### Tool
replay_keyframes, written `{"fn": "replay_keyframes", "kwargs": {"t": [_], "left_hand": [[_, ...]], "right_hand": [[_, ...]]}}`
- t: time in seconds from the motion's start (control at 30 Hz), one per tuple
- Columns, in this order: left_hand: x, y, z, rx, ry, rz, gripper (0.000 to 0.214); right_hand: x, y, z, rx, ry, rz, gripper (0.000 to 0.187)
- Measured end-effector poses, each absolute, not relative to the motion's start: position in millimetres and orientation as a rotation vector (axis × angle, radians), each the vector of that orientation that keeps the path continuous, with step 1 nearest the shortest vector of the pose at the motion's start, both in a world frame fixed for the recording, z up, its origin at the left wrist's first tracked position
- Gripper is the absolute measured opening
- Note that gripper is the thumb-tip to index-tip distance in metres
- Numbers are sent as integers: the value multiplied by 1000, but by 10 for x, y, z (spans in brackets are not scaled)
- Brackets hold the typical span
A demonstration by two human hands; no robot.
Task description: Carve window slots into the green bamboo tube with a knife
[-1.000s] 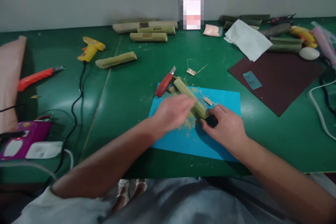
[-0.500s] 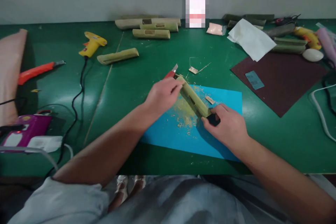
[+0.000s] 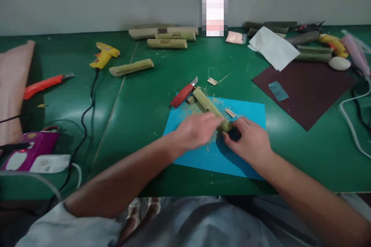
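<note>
a green bamboo tube (image 3: 206,101) lay slantwise across a blue sheet (image 3: 203,158) on the green worktop (image 3: 150,119), its far end by the sheet's back edge and its near end at the right hand (image 3: 251,137). the fingers of that hand were closed on this near end, thumb on one side and forefinger on the other, with a dark patch in the hollow of the grip that was too shadowed to make out. the left hand (image 3: 199,131) was over the tube's nearer half, its fingers curled but blurred, so i could not tell whether they gripped anything. fine shavings were scattered over the sheet around the tube. a red-handled knife (image 3: 183,95) lay just left of the tube's far end, blade pointing away from the person, with a small bamboo block (image 3: 190,100) between the two. a pale wood chip (image 3: 230,113) rested on the sheet to the right of the tube. farther back on the left, a single bamboo length (image 3: 131,68) lay near a yellow glue gun (image 3: 104,56), and on the right a white paper (image 3: 274,48) overlapped a dark brown sheet (image 3: 307,100).
</note>
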State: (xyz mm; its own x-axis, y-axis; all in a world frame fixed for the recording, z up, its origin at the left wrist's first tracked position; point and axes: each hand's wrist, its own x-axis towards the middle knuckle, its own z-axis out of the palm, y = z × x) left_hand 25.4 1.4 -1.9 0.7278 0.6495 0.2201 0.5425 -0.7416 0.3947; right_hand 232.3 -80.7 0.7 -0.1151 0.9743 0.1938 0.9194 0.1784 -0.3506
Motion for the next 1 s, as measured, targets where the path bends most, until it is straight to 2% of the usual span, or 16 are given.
{"fn": "replay_keyframes", "kwargs": {"t": [0.1, 0.27, 0.4, 0.57, 0.7, 0.83, 1.0], "left_hand": [[247, 35, -32, 2586, 1178, 807, 29], [229, 49, -58, 2628, 876, 576, 30], [184, 139, -59, 2534, 1164, 868, 26], [173, 111, -65, 2591, 958, 694, 27], [163, 121, -55, 2578, 1129, 875, 25], [155, 115, -38, 2643, 919, 690, 26], [147, 134, -41, 2599, 1136, 889, 26]], "right_hand": [[2323, -808, 5, -1788, -2090, 143, 23], [2327, -817, -11, -1728, -2152, 84, 21], [2318, -817, -12, -1731, -2137, 67, 22], [2320, -817, -2, -1746, -2154, 93, 21], [2325, -820, -2, -1732, -2171, 96, 23], [2320, -816, -1, -1732, -2188, 103, 22], [2329, -819, 3, -1704, -2172, 91, 23]]}}
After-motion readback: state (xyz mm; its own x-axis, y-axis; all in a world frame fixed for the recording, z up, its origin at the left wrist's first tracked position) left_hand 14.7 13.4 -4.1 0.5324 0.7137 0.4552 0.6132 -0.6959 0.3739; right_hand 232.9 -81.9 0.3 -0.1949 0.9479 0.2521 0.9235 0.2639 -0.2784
